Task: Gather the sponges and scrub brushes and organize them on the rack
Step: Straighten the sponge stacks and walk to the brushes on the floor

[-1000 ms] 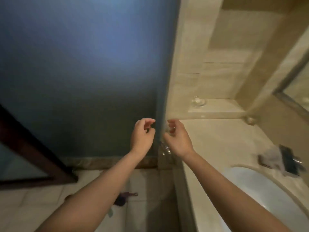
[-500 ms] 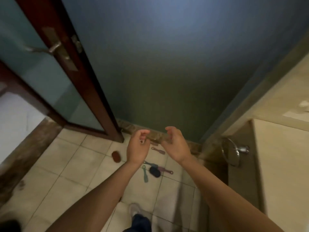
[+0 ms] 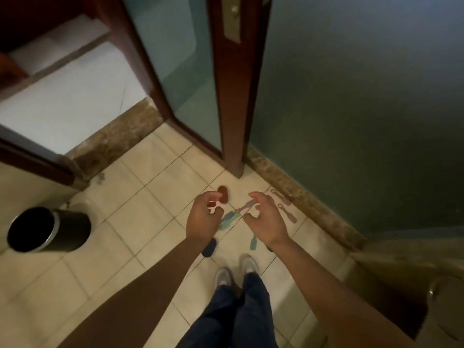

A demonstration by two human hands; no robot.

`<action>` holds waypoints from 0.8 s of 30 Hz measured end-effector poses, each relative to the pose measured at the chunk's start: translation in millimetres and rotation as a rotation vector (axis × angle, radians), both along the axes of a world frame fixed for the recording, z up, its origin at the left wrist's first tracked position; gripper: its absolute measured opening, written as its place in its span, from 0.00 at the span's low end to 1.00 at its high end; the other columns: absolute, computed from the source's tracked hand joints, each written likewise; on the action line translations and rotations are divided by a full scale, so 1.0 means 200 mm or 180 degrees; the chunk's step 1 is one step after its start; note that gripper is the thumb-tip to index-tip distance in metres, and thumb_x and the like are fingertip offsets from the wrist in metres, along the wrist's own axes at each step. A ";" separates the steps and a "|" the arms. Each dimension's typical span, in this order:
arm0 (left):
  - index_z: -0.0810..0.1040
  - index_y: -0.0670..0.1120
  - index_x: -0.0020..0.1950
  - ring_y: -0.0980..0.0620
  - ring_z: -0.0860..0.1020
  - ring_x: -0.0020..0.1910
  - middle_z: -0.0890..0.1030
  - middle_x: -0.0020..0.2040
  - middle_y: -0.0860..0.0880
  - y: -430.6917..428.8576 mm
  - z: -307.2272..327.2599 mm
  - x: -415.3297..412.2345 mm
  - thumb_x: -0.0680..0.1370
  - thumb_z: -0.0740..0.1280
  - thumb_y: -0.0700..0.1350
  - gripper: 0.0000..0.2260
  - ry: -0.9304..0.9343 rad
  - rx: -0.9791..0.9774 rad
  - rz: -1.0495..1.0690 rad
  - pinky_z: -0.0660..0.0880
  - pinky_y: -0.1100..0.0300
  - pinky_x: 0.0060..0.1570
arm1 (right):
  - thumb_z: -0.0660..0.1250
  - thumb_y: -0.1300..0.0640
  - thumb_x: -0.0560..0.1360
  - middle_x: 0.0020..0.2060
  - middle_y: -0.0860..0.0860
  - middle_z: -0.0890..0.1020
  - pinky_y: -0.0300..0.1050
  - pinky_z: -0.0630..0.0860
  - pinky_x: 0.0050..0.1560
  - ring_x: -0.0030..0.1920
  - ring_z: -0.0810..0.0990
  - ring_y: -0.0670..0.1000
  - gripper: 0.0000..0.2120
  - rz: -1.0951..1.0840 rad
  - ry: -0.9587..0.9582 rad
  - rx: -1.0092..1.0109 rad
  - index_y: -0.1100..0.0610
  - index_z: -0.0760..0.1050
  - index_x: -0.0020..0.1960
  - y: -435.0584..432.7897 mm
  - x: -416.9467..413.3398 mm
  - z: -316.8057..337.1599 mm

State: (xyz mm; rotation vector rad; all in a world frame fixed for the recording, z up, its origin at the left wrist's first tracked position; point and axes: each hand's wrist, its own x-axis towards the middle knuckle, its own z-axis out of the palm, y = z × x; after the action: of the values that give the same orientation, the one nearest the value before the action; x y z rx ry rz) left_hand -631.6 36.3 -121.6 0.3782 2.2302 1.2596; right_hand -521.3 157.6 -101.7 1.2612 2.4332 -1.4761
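Both hands are held out at frame centre, apart and empty: the left hand (image 3: 204,219) loosely curled, the right hand (image 3: 267,219) spread. Scrub brushes (image 3: 227,221) and a brown sponge (image 3: 223,193) are seen scattered on the tiled floor (image 3: 125,234) beneath them. A black bin (image 3: 47,229) is noted at left.

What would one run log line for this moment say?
stage: gathering not begun | left hand: open, empty | right hand: open, empty | brushes: scattered on floor tiles | rack: unseen

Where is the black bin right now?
In the head view, the black bin stands on the tiled floor at the far left, well left of the left hand.
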 end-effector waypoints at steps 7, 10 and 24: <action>0.75 0.51 0.59 0.56 0.76 0.54 0.75 0.56 0.55 -0.13 -0.38 -0.14 0.75 0.68 0.40 0.14 -0.0225 -0.0474 0.0467 0.74 0.64 0.48 | 0.69 0.60 0.74 0.63 0.53 0.73 0.42 0.73 0.57 0.63 0.73 0.51 0.25 0.0675 -0.0189 -0.0190 0.54 0.68 0.69 0.03 -0.32 -0.40; 0.76 0.49 0.60 0.56 0.76 0.53 0.76 0.56 0.55 -0.19 -0.62 -0.17 0.74 0.67 0.39 0.15 -0.0217 -0.0714 0.0560 0.75 0.61 0.51 | 0.69 0.61 0.74 0.64 0.53 0.74 0.39 0.70 0.55 0.64 0.73 0.52 0.25 0.0995 -0.0266 -0.0220 0.54 0.68 0.69 0.01 -0.45 -0.66; 0.74 0.50 0.64 0.53 0.76 0.55 0.74 0.61 0.52 -0.47 -2.03 -0.16 0.76 0.69 0.47 0.17 -0.0338 -0.1456 0.0308 0.75 0.59 0.49 | 0.70 0.60 0.72 0.66 0.54 0.72 0.52 0.73 0.60 0.65 0.71 0.57 0.27 0.2611 -0.0807 0.0197 0.55 0.67 0.70 -0.17 -0.69 -2.14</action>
State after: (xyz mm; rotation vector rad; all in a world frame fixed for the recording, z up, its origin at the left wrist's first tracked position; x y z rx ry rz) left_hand -663.0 -58.6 -528.4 0.0276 2.3770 0.7563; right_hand -659.1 123.1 -529.2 0.3105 2.3632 -0.9410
